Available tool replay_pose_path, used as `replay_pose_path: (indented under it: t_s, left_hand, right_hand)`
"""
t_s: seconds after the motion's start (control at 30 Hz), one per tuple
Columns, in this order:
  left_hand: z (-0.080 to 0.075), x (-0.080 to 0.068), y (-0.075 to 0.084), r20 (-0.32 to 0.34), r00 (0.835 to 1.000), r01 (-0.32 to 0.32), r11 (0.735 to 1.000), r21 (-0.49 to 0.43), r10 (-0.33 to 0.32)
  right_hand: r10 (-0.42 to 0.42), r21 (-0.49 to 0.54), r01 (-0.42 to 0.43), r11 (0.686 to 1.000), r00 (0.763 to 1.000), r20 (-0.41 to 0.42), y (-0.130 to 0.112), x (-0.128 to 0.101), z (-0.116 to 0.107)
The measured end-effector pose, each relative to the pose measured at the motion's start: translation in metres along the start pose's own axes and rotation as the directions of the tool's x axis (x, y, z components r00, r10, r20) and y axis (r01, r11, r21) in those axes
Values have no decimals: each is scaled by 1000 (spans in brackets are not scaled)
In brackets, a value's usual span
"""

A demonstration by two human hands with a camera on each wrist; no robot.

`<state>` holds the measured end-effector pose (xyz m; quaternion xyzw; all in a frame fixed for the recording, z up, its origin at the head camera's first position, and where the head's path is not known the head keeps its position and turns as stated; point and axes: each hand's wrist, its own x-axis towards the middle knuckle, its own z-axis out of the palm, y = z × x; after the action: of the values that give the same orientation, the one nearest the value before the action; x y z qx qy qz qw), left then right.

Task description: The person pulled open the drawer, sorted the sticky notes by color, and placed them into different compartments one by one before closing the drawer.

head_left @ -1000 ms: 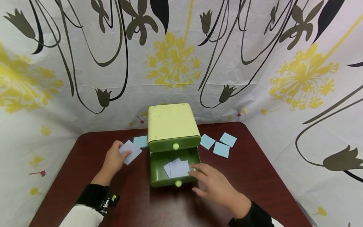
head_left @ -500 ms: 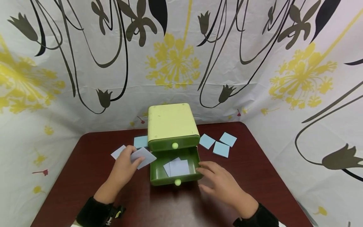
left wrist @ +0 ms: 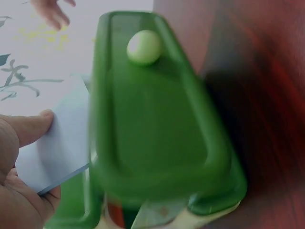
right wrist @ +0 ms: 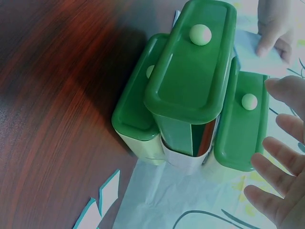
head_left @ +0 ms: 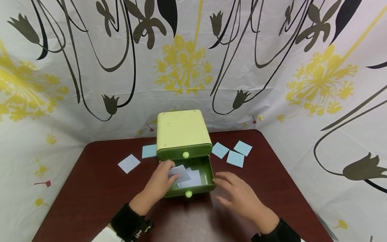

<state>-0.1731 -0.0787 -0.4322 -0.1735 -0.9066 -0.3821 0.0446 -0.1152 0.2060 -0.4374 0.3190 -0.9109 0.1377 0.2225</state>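
Observation:
My left hand (head_left: 158,181) pinches a pale lilac sticky note pad (left wrist: 57,148) between thumb and fingers, above the pulled-out green drawer (head_left: 199,191). Inside that drawer lie other pale lilac note pads (head_left: 194,179), partly covered by the held one in the head view. The drawer belongs to a small yellow-green cabinet (head_left: 182,129); in the right wrist view it is the middle of three drawers, each with a round light-green knob. My right hand (head_left: 242,198) holds nothing, its fingers spread, with the fingertips right at the drawer's right side.
Left of the cabinet, a lilac pad (head_left: 129,163) and a light blue pad (head_left: 149,151) lie on the dark red-brown table (head_left: 90,188). Three light blue pads (head_left: 235,159) are at the cabinet's right. A flower-patterned white curtain (head_left: 187,97) hangs behind and at both sides.
My left hand has carried the lilac pad rightward from the table's left side to over the drawer, leaving another lilac pad visible behind. My right hand has shifted slightly right.

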Motion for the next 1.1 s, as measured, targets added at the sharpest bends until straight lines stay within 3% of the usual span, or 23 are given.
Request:
replay_pose_path:
  t_s: [0.27,0.57,1.1]
  left_hand:
    - [31,16,7,124,992,-33,999,-19,35]
    - [43,28,7,248,968,48,998,-45,-35]
    - [52,39,-4,268,957,101,993,62,-114]
  right_hand:
    - [5,1,-5,1000,1000,-10,0,-1,-1]
    - [-3,15,3,1000,1000,-4,1,-1,2]
    - [10,1,-10,1000,1000,-1,0,1,7]
